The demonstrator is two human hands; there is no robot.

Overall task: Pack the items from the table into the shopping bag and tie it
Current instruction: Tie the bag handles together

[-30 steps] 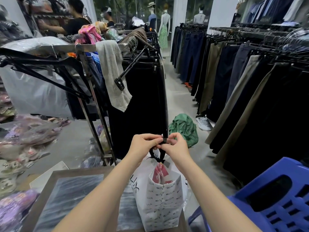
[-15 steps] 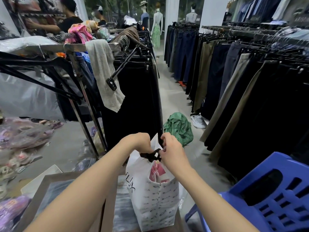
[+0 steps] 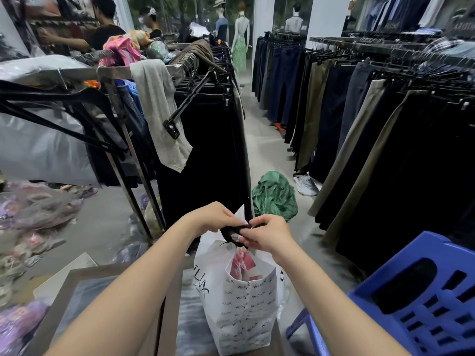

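- Standing upright on the counter point(image 3: 171, 325): white shopping bag point(image 3: 244, 307), something red showing inside.
- Pinching the bag's black handles point(image 3: 231, 228) above its mouth: left grip point(image 3: 213, 217) and right grip point(image 3: 268, 237), both curled tight on them.
- Right of the bag: blue plastic stool point(image 3: 416, 299).
- Beyond the bag: green bundle point(image 3: 275, 196) on grey floor point(image 3: 267, 155), beside racks of dark trousers point(image 3: 385, 150).

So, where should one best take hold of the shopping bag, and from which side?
Probably by the black ribbon handles, from above. The shopping bag stands upright, handles gathered at its top where the left hand and right hand pinch them; its flat sides offer no hold.
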